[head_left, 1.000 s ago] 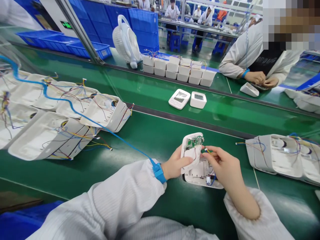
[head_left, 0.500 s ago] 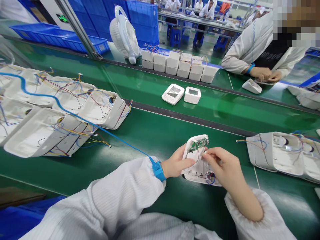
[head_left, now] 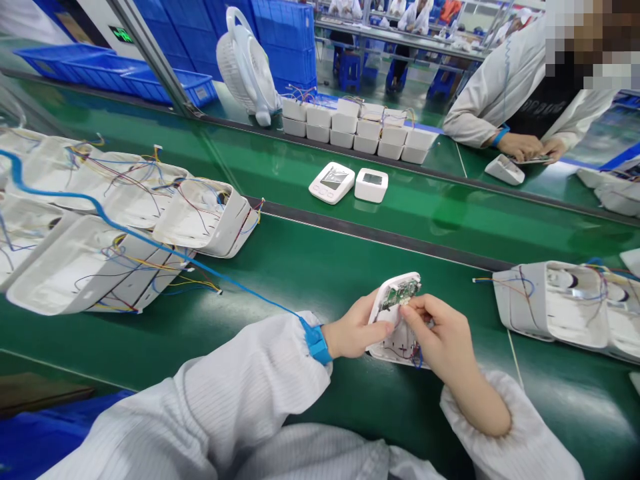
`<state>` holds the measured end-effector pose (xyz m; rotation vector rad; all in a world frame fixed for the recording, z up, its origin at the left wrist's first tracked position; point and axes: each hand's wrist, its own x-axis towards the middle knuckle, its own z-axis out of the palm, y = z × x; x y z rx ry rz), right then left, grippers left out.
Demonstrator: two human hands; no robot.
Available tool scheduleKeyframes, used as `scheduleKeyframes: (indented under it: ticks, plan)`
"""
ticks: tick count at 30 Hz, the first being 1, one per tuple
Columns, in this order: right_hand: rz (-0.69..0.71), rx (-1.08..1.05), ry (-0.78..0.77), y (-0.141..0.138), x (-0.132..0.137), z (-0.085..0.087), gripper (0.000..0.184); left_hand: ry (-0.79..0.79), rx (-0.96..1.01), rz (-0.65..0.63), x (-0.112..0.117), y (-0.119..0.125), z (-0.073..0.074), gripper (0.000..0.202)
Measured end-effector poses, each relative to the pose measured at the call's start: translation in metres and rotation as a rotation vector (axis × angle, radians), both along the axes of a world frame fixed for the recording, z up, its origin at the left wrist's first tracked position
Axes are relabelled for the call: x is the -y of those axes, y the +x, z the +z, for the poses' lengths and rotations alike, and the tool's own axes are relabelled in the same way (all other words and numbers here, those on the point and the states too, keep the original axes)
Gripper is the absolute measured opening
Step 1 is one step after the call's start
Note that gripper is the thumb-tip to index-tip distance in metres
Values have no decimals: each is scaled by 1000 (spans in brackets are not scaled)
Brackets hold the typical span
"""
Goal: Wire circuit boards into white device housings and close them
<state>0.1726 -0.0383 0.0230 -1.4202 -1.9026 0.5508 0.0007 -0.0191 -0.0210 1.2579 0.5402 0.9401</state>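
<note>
My left hand (head_left: 354, 327) is closed around a white plastic cover (head_left: 380, 301), held tilted up with a green circuit board (head_left: 400, 293) on its inner face. Thumb and fingertips of my right hand (head_left: 443, 333) pinch a small white wire connector (head_left: 404, 303) against the board; whether it is seated I cannot tell. Below the cover lies an open white housing (head_left: 395, 348), partly hidden by my hands, with a few blue and red wires (head_left: 417, 352) inside. A blue wrist strap (head_left: 316, 341) with a cord circles my left wrist.
Open white housings (head_left: 90, 267) with loose wires stand at left, more housings (head_left: 550, 303) at right. Two finished-looking display units (head_left: 333, 182) sit on the green belt (head_left: 415, 200). Beyond are stacked white cases (head_left: 345, 123), a fan (head_left: 247, 70) and a co-worker's hands (head_left: 533, 147).
My right hand has shifted slightly left and up, bringing the connector onto the circuit board. The two display units on the belt have moved left.
</note>
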Motion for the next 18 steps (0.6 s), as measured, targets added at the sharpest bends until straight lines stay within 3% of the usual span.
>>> scheduleKeyframes:
  ticks: [6, 14, 18]
  plan:
    - [-15, -17, -1, -1, 0, -3, 23, -88, 120, 8, 4, 1, 2, 67]
    - [-31, 28, 108, 2, -3, -5, 20, -54, 12, -10, 0, -1, 1, 61]
    - [-37, 0, 89, 5, -7, -5, 17, -53, 10, -9, -1, -1, 2, 57]
